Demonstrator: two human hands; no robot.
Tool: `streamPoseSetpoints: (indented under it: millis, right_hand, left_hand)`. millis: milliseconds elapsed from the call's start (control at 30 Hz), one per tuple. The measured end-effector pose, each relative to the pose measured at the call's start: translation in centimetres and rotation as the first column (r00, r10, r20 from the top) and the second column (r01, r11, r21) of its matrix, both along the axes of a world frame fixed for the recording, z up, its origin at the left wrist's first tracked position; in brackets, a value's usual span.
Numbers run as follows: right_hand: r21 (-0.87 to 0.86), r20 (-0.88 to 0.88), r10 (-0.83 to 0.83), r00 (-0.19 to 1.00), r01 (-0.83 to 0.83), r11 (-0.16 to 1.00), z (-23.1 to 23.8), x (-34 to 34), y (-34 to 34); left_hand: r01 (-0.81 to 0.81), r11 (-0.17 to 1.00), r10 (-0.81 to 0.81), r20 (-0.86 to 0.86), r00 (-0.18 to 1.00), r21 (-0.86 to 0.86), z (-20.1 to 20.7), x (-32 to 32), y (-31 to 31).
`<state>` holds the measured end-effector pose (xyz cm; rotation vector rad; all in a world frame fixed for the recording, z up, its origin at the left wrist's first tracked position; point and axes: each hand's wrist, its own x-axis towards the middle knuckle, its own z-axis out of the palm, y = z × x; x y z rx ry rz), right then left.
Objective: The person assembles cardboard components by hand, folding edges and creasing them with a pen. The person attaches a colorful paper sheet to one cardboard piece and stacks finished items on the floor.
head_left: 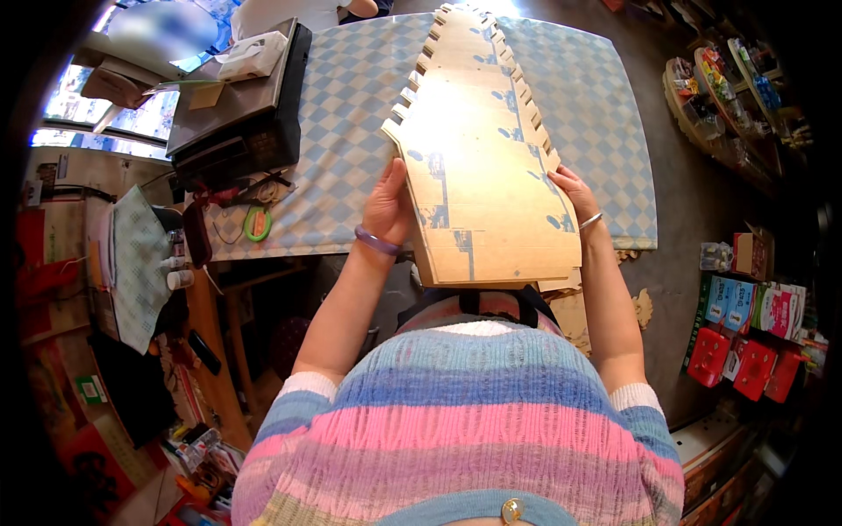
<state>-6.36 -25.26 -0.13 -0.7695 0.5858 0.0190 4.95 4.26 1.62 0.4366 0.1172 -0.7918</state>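
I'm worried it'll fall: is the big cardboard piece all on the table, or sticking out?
Sticking out: the cardboard piece reaches past the near edge of the tablecloth, and the left hand and right hand hold its sides.

Tan notched board (484, 171), partly over checkered table (605, 123)

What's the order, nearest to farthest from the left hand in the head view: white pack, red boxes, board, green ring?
From the left hand:
1. Board: touching it, held at its left edge.
2. Green ring: to its left.
3. White pack: upper left.
4. Red boxes: far right.
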Motion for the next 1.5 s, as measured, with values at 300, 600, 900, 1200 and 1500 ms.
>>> streamPoseSetpoints:
  millis: [300, 600, 900, 1200, 1500]
  right_hand:
    - [0.016, 0.002, -0.015, 1.000, 0.015, 1.000, 0.1, -0.1, 0.0]
    - [-0.298, 0.021, -0.033, 0.999, 0.038, 0.954, -0.9, -0.3, 0.6]
    - [-0.675, -0.034, -0.044, 0.998, 0.010, 0.738, -1.6, -0.5, 1.1]
    - [-0.866, -0.180, -0.049, 0.982, -0.135, 0.482, -1.1, -1.5, 0.9]
    - [-0.939, -0.191, -0.099, 0.977, -0.152, 0.309, -1.7, -0.9, 1.2]
  left_hand:
    - [-0.161, 0.974, 0.116, 0.264, 0.957, 0.158, 0.3, 0.3, -0.6]
    - [-0.874, 0.166, -0.523, 0.792, 0.315, 0.457, -1.6, 3.8, 0.9]
    - [-0.349, 0.741, 0.001, 0.519, 0.855, 0.573, -1.0, 2.9, -1.2]
    - [-0.178, 0.965, 0.135, 0.216, 0.967, 0.194, -0.2, 2.7, -1.6]
    - [-0.091, 0.995, 0.099, 0.186, 0.977, -0.050, -1.6, 4.1, -1.0]
